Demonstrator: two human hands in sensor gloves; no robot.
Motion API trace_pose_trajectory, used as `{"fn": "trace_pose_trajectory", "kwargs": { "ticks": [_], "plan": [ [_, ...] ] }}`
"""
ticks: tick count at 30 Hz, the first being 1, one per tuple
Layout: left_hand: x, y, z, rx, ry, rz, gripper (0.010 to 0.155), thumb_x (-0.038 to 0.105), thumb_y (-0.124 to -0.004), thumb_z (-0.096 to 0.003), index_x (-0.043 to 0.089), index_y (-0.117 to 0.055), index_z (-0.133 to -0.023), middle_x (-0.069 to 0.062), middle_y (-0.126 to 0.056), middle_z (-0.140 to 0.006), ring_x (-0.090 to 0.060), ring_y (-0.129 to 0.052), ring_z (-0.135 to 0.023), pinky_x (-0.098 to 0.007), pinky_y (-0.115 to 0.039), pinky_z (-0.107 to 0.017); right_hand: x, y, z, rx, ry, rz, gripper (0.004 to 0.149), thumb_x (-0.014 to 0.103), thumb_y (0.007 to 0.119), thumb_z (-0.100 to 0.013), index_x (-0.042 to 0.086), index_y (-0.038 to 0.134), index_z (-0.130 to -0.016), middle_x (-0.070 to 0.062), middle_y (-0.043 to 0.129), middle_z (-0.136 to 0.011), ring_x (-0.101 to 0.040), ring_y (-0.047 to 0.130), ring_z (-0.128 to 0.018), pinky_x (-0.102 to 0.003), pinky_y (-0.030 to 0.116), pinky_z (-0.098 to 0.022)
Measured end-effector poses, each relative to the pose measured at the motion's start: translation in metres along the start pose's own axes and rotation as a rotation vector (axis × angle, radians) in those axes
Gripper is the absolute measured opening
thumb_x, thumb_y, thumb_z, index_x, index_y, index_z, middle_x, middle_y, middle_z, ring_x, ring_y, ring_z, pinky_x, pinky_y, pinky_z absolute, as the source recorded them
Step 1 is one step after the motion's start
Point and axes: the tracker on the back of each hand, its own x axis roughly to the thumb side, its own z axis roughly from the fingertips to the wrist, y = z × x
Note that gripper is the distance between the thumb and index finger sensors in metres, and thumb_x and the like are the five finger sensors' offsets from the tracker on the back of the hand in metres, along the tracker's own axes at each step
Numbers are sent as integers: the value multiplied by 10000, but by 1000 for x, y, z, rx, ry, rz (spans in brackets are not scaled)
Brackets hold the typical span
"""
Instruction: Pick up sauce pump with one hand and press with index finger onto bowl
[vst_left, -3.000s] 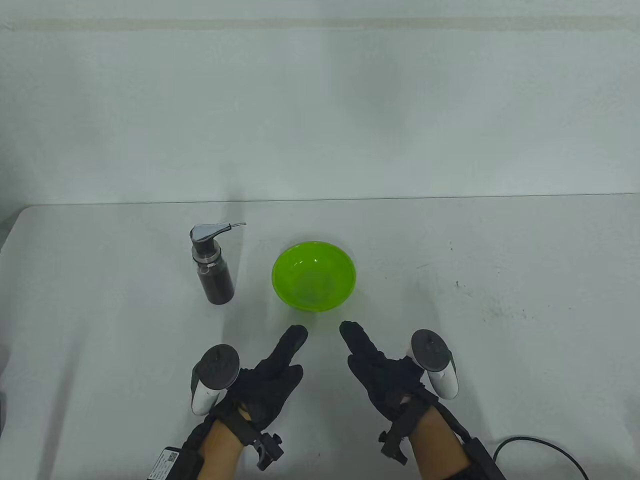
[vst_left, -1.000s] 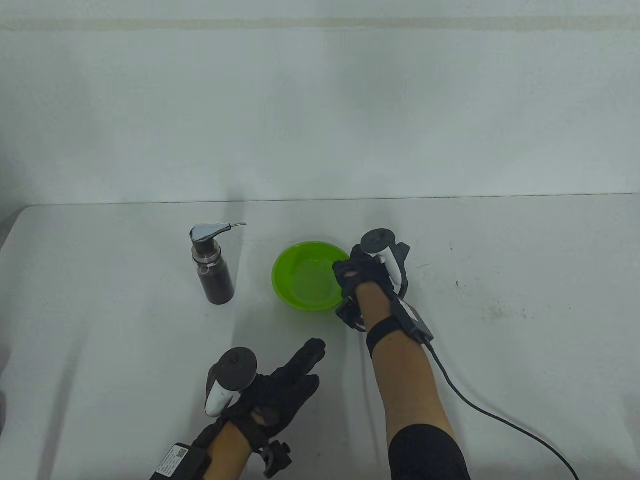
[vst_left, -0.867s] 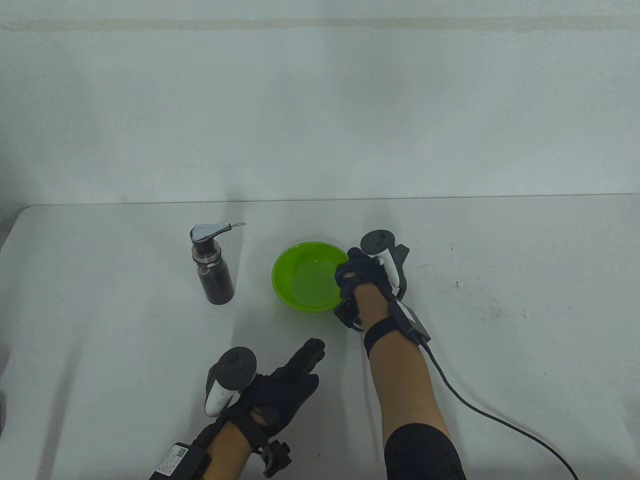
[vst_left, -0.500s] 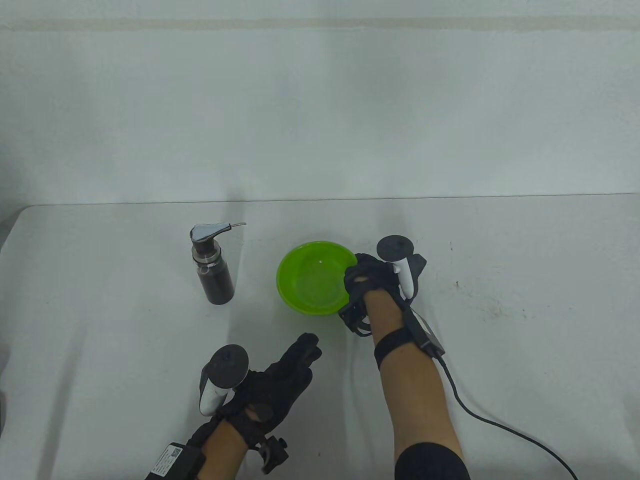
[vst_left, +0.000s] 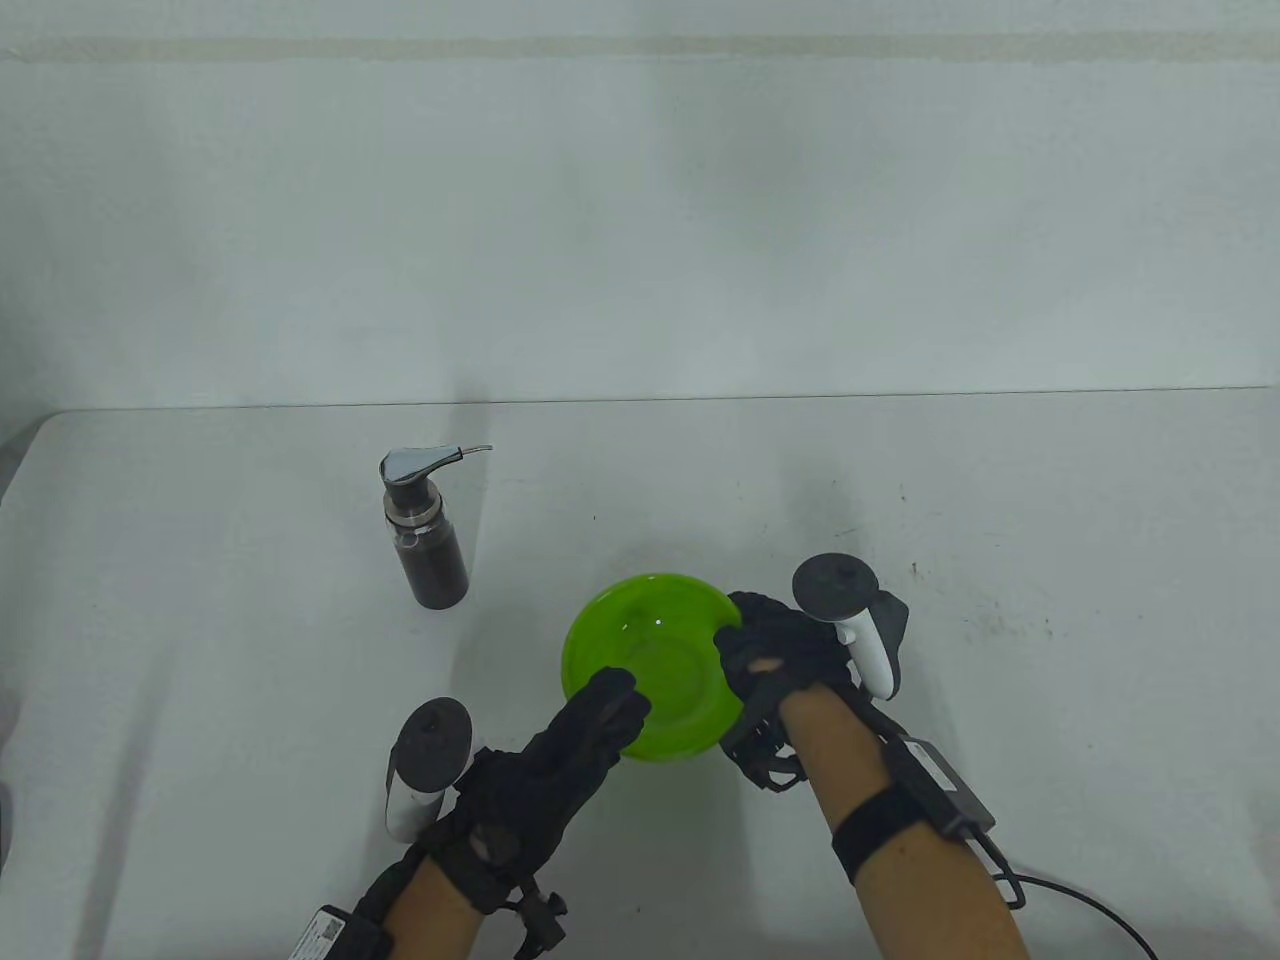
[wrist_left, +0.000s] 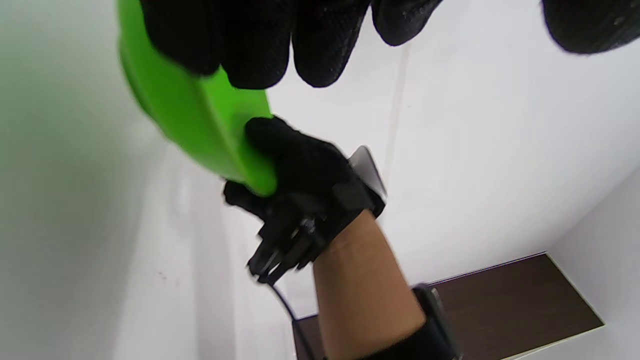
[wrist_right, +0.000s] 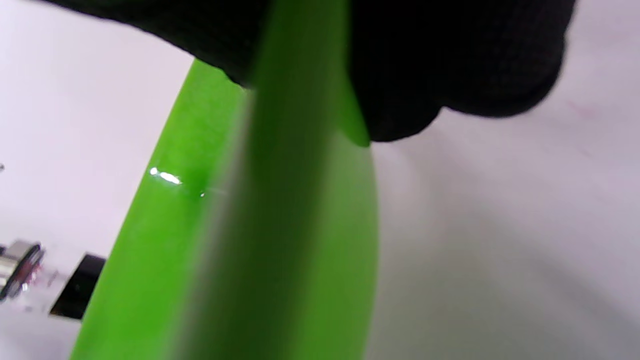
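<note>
The sauce pump (vst_left: 428, 530) stands upright at the table's (vst_left: 1000, 480) left-centre, long axis vertical, its thin spout pointing right, well apart from both hands. Nearer the front, the left hand (vst_left: 545, 775) stretches flat, fingers extended, holding nothing, fingertips at the green bowl's (vst_left: 650, 680) near-left rim. The right hand (vst_left: 785, 655) grips the bowl's right rim, the thumb inside.

White table (vst_left: 1050, 480) fills lower half of table view, rounded corner at left edge, dark specks and scuffs toward right. Pale grey-white wall (vst_left: 640, 230) fills upper half, faint horizontal seam near top. Soft, even light, weak shadows. Left wrist view: dark brown floor (wrist_left: 515, 300) at lower right.
</note>
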Motion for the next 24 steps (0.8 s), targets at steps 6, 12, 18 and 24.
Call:
{"fn": "trace_pose_trajectory", "kwargs": {
  "ticks": [6,12,18,24],
  "plan": [
    [3,3,2,21,-23,3,869,762,-629,-455,337,-339,-1156,-67,-502,-1189,-471,-598,-1067,-595,-584,-746,-8,22,23,60,-48,21,490,282,814,-492,146,635,-928,-166,789,-869,-328,1011,-439,-425,933,-287],
    [3,4,2,22,-17,-10,871,763,-629,-454,337,-339,-1156,-68,-495,-1191,-473,-596,-1068,-596,-581,-748,-18,44,36,180,-78,11,490,282,812,-492,149,632,-928,-164,785,-873,-330,1010,-445,-427,932,-293],
    [2,4,2,20,-3,-12,871,763,-631,-453,338,-341,-1156,-68,-497,-1191,-473,-597,-1068,-597,-580,-748,-31,56,39,230,-84,26,492,283,811,-492,153,628,-930,-163,772,-885,-341,1000,-466,-439,923,-312],
    [2,4,1,20,8,-13,870,762,-632,-453,338,-341,-1155,-70,-499,-1190,-473,-598,-1067,-596,-580,-749,-42,59,37,241,-75,-2,492,285,807,-490,157,625,-929,-160,769,-886,-337,996,-473,-441,919,-319]
  ]
}}
